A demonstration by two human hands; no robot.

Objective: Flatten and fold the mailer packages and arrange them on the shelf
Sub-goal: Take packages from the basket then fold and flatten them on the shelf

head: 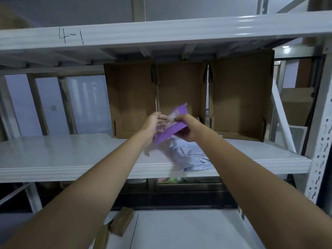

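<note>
a: hands status?
b: left hand (pixel 155 123) and right hand (pixel 186 128) both grip the purple mailer (pixel 170 126), fingers curled on its near edge. it's held in the air just above the shelf (pixel 71 159), in front of the middle cardboard box (pixel 181 90).

a: anything else on that shelf?
b: pale blue mailer (pixel 190 155) lies crumpled at the front edge, under the right wrist. three open cardboard boxes side by side at the back. upper beam (pixel 161 35) is marked "4-1".

a: below?
b: small brown boxes (pixel 122 223) on a white surface.
</note>
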